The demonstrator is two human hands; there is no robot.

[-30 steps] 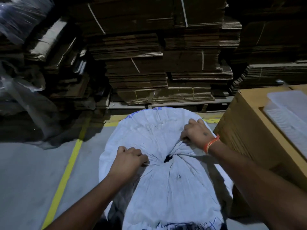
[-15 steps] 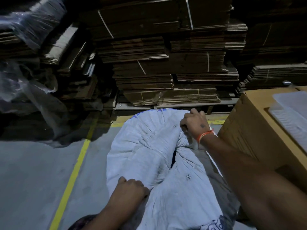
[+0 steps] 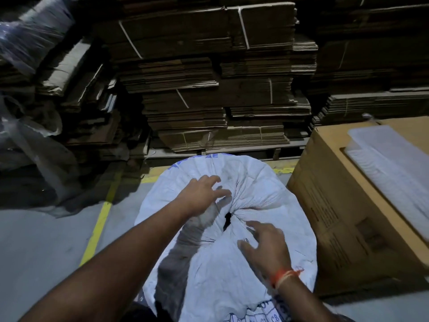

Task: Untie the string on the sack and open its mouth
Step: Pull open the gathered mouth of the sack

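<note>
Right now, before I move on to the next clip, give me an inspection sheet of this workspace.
Surface: grey concrete floor with a yellow painted line.
Job's things: white woven sack, top gathered into puckered folds round a small dark gap; no string can be made out.
Clutter: cardboard box right of the sack, with white sheets on top.
Grips: left hand and right hand hang over the gathered folds with fingers spread, holding nothing; orange wrist thread on the right.
Cables: nothing seen.
Surroundings: strapped stacks of flattened cardboard behind; clear plastic wrap at left.
</note>
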